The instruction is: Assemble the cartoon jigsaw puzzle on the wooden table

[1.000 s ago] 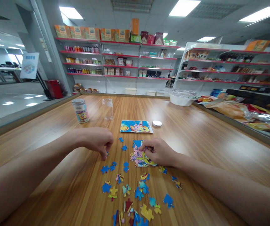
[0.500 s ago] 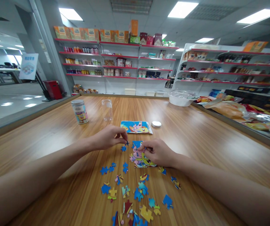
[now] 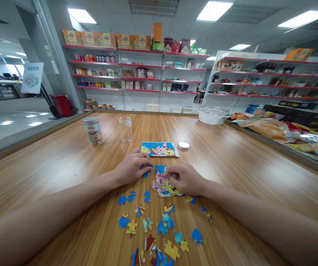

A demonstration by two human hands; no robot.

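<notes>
The partly assembled jigsaw puzzle lies on the wooden table in front of me. My left hand is closed at its upper left corner, with a small blue puzzle piece at the fingertips, mostly hidden. Under those fingers lies another blue piece. With fingers curled, my right hand rests on the puzzle's right side and presses it, covering part of the picture. Just beyond is the printed reference picture. Several loose puzzle pieces are scattered nearer to me.
A tin with a cartoon label and a clear plastic jar stand at the back left. A white round lid lies right of the picture. Farther off are a white basin and packaged snacks on the right.
My left hand has come down and slightly right, bringing its small blue piece to the puzzle's upper left corner. The right hand stays in place on the puzzle.
</notes>
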